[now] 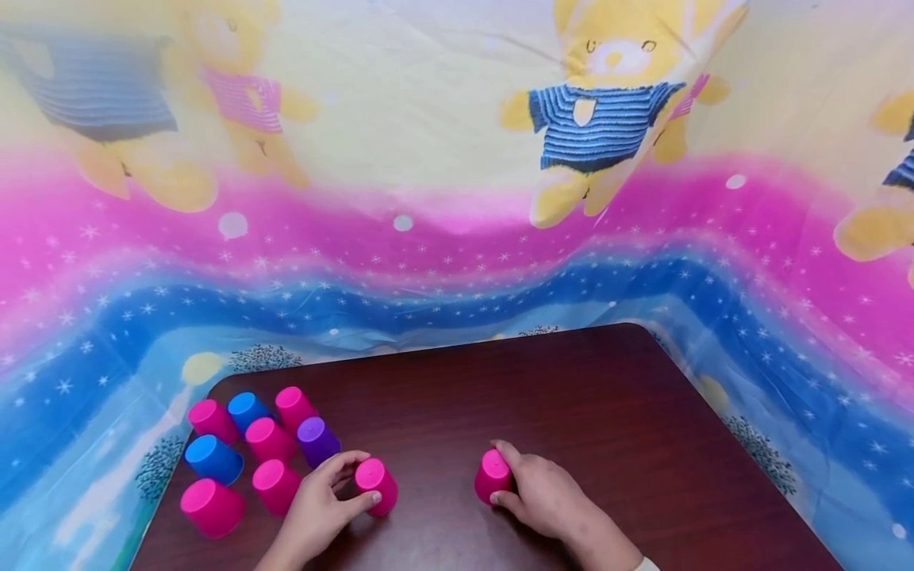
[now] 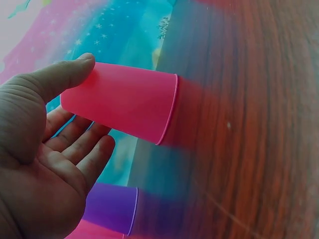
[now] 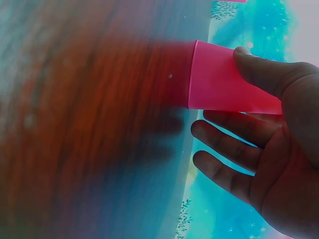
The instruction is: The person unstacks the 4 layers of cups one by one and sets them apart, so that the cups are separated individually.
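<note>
Two pink cups stand upside down on the dark wooden table, one at each hand. My left hand holds the left pink cup near its base, thumb on the near side and fingers round the far side. In the left wrist view that pink cup has its rim down at the tabletop. My right hand grips the other pink cup between thumb and fingers. The right wrist view shows this pink cup with the thumb on its wall and the lower fingers spread below it.
Left of my left hand, several upturned cups stand in a group: pink cups, blue cups and a purple cup closest to that hand. The dark table reaches back to a printed cloth hanging around it.
</note>
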Tool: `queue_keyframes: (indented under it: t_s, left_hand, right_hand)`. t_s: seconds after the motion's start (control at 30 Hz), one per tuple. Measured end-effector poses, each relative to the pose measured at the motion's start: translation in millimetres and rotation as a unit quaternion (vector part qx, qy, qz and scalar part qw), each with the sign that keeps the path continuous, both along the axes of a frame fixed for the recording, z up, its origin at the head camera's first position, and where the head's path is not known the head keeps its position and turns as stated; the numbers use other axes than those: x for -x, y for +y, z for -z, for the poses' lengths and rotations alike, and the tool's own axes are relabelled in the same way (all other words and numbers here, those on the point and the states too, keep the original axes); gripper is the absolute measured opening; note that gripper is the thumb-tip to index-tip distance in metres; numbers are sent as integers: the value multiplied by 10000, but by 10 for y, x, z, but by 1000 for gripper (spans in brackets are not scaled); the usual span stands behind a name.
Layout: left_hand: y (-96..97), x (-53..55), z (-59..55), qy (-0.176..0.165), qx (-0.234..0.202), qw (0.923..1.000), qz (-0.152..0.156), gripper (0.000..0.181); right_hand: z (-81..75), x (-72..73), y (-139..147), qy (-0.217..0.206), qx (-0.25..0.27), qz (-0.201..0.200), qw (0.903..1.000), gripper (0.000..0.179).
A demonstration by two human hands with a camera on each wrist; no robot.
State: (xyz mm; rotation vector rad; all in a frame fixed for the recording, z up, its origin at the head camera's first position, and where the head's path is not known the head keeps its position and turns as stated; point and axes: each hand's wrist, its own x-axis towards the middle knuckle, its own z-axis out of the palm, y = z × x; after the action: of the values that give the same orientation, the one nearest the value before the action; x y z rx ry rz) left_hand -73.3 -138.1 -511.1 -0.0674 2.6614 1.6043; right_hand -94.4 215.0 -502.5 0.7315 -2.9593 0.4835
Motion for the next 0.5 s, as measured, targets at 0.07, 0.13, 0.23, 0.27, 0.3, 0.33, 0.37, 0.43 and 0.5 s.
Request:
queue_keyframes:
  t_s: [0.07,0.13,0.23,0.27,0.3,0.33,0.37,0.43,0.5]
  left_hand:
    - [-23,-14,-5,-15,27,10000,-46,65]
    - [-45,-30,-16,12,35,10000,-79,65]
    - [-82,-55,-38,23,62,9999,-154,64]
    - [-95,-65,-49,-2,90,9998,-190,65]
    - [-108,-74,-57,-35,127,9996,-236,66]
    - [-123,-85,-65,-77,152,9995,-267,67]
    - [-137,-97,-74,-121,179,9993,-303,67]
    - [-166,-119,-91,-205,202,9989,-363,70]
    - [-195,-138,-100,-260,211,9987,-391,71]
  right_hand:
    - [1,6,2,-40,-8,21,10000,76]
    - [0,9,3,-73,-9,32,10000,76]
    - [3,7,1,-107,7,40,9999,77]
    - [4,6,0,-109,4,44,9999,77]
    - [5,4,-1,-108,3,46,9999,77]
    - [6,3,-3,-107,1,46,9999,77]
    - [7,4,-3,-102,-7,45,9999,77]
    - [9,7,-2,-96,-18,41,9999,77]
    - [9,9,3,-105,-17,47,9999,77]
